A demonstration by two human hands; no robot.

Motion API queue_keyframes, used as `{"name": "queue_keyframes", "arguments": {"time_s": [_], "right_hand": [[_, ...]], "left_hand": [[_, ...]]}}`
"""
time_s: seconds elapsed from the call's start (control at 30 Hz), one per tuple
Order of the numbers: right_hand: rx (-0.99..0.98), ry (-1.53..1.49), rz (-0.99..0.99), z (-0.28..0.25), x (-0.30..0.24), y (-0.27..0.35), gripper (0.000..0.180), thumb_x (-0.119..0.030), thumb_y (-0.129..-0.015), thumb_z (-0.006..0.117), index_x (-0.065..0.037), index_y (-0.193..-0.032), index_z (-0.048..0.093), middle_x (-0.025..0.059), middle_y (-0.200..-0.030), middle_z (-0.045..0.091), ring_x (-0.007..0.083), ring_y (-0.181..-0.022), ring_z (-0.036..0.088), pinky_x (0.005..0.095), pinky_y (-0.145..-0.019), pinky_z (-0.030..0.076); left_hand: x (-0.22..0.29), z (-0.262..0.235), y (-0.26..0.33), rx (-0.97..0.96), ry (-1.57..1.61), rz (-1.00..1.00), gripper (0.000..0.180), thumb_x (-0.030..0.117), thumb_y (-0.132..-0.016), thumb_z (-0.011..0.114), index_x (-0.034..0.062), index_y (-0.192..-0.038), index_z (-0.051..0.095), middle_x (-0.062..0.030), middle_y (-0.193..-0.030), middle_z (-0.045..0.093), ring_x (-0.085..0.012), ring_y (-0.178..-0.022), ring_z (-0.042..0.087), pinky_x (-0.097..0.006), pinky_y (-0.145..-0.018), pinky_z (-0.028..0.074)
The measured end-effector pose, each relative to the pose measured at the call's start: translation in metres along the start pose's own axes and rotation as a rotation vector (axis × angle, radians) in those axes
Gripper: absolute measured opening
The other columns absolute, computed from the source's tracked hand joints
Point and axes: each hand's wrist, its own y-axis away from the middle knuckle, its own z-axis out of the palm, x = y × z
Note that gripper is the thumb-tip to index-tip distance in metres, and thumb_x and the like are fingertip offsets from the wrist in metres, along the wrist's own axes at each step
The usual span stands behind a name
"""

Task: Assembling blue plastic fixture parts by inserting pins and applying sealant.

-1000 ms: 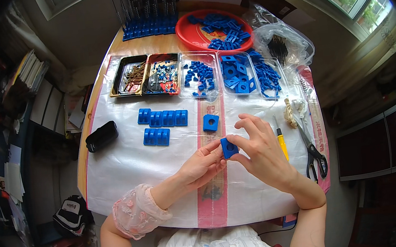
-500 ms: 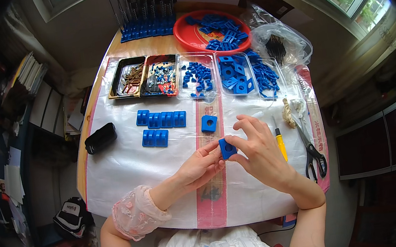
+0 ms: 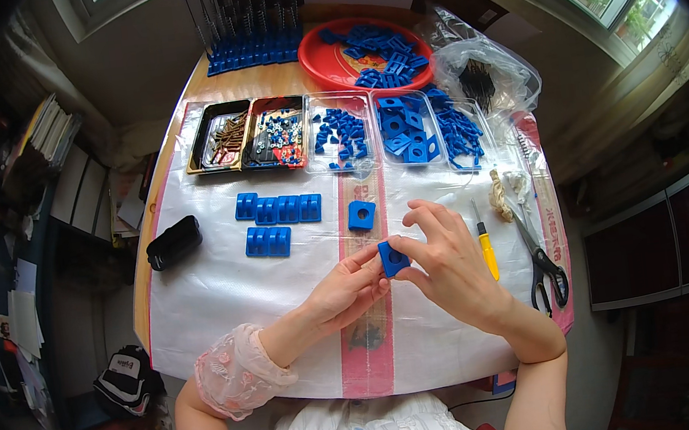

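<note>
Location of blue block (image 3: 389,268): between both hands, above the striped sheet (image 3: 220,314), on the near side of the second block (image 3: 353,216). Left hand (image 3: 343,294): narrow, fingertips pinching the block's left edge. Right hand (image 3: 452,260): narrow at thumb and forefinger, both set against the block, other fingers raised. Firmness of either grip: not possible to tell.

Apparent step: two-handed positioning of the block. For best control, steady with the left fingertips and adjust with the right only. Grip by the edges; leave the round hole uncovered for a clear view. Hold low over the sheet to limit any drop. Avoid squeezing across a corner, for risk of a slip.

Count as follows.
- Holed blocks outside the trays: two, one in hand, one on the sheet.
- Arched blue pieces (image 3: 278,211): apparently six, four in the far row, two in the near.
- Black trays (image 3: 202,132): two, side by side.
- Clear trays (image 3: 314,155): three.
- Red basin (image 3: 318,61): one.
- Yellow-handled screwdriver (image 3: 488,255): one.
- Scissors (image 3: 544,260): one pair.
- Black case (image 3: 174,243): one.
- Brown screws (image 3: 227,137): too crowded to count.
</note>
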Motion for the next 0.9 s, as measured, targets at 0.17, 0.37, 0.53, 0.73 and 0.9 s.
{"name": "queue_keyframes", "arguments": {"time_s": [0.17, 0.37, 0.53, 0.73, 0.9], "right_hand": [[-0.001, 0.004, 0.002, 0.0013, 0.0008, 0.0004, 0.034, -0.01, -0.066, 0.079, -0.004, -0.096, 0.064, 0.0168, -0.113, 0.054, 0.0355, -0.122, 0.047, 0.0453, -0.098, 0.038], [-0.013, 0.002, 0.005, -0.0003, 0.0, -0.0007, 0.034, -0.011, -0.066, 0.079, -0.004, -0.096, 0.064, 0.0169, -0.113, 0.054, 0.0352, -0.122, 0.047, 0.045, -0.098, 0.038], [-0.017, -0.008, 0.011, -0.0002, -0.0006, -0.0009, 0.033, -0.011, -0.066, 0.079, -0.003, -0.095, 0.064, 0.017, -0.114, 0.054, 0.0349, -0.122, 0.047, 0.0448, -0.098, 0.038], [-0.028, 0.011, 0.016, 0.0003, 0.0007, 0.0001, 0.035, -0.011, -0.067, 0.08, -0.007, -0.097, 0.065, 0.0136, -0.113, 0.054, 0.0332, -0.122, 0.047, 0.044, -0.097, 0.04], [-0.03, 0.009, 0.018, 0.0009, 0.0008, -0.0002, 0.035, -0.011, -0.067, 0.081, -0.009, -0.099, 0.066, 0.012, -0.112, 0.054, 0.0324, -0.122, 0.048, 0.0437, -0.096, 0.042]], "left_hand": [[0.0006, 0.0029, -0.0001, 0.005, 0.004, 0.005, 0.035, 0.014, -0.102, 0.049, 0.0099, -0.137, 0.046, -0.0021, -0.113, 0.059, -0.0051, -0.092, 0.056, -0.019, -0.08, 0.051], [-0.0023, -0.0056, -0.0021, -0.037, 0.028, 0.018, 0.036, 0.014, -0.102, 0.05, 0.0068, -0.137, 0.047, -0.0034, -0.117, 0.059, -0.0076, -0.096, 0.057, -0.019, -0.082, 0.051], [-0.003, -0.0064, -0.0025, -0.035, -0.014, 0.025, 0.034, 0.016, -0.103, 0.049, 0.0061, -0.135, 0.048, -0.0033, -0.115, 0.059, -0.0075, -0.096, 0.056, -0.02, -0.082, 0.051], [-0.0013, -0.0017, -0.001, -0.013, -0.031, 0.015, 0.033, 0.016, -0.103, 0.049, 0.0053, -0.133, 0.049, -0.0031, -0.113, 0.059, -0.007, -0.093, 0.055, -0.02, -0.081, 0.05], [-0.0005, 0.0, -0.0002, 0.01, -0.055, 0.008, 0.03, 0.015, -0.103, 0.048, 0.0081, -0.132, 0.05, -0.0011, -0.107, 0.059, -0.005, -0.084, 0.053, -0.018, -0.075, 0.049]]}}
